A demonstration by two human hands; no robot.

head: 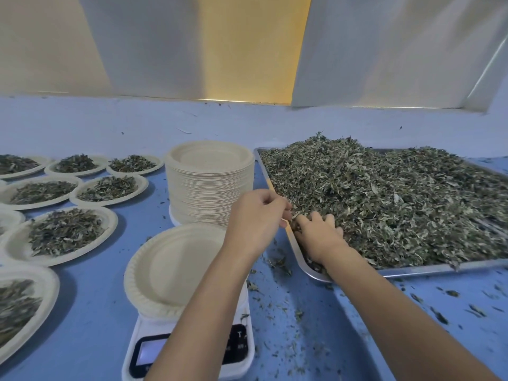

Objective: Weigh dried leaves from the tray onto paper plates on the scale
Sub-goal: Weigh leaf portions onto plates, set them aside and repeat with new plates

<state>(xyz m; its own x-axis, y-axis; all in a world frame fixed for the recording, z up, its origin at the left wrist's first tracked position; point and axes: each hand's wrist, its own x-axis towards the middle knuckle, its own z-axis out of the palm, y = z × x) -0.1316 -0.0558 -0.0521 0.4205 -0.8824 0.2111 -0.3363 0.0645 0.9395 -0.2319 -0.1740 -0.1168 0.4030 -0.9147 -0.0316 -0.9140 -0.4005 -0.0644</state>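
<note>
Nearest, a white scale [189, 356] stands on the blue bench [82, 312]. The left forearm crosses over it and hides part of its dark display panel, and no reading can be made out. An empty paper plate [170, 270] sits on the scale, its right side also under the forearm.

To the left lie filled plates [60, 232], each holding a low heap of dried leaves. The nearest ones are cut off by the frame's left edge, and the rest run back in rows. Loose leaf bits [280, 306] are scattered over the bench between the scale and the tray and along the tray's near side.

The left hand [255, 215] hovers at the tray's near-left rim with its fingers curled toward the thumb. It is not clear whether they pinch any leaves. The right hand [319, 235] is inside the tray's near-left corner, palm down on the pile. Its fingertips are buried in the leaves, so its grip cannot be told.

The metal tray [412, 270] holds a deep mound of dried leaves [398, 202] that covers nearly all of its floor. Its right end runs out of frame.

Behind the scale, just left of the tray, rises a tall stack [209, 182] of empty paper plates. The left hand hides its lower right part.

Farthest back, pale panels [398, 50] stand along the bench's rear edge.
</note>
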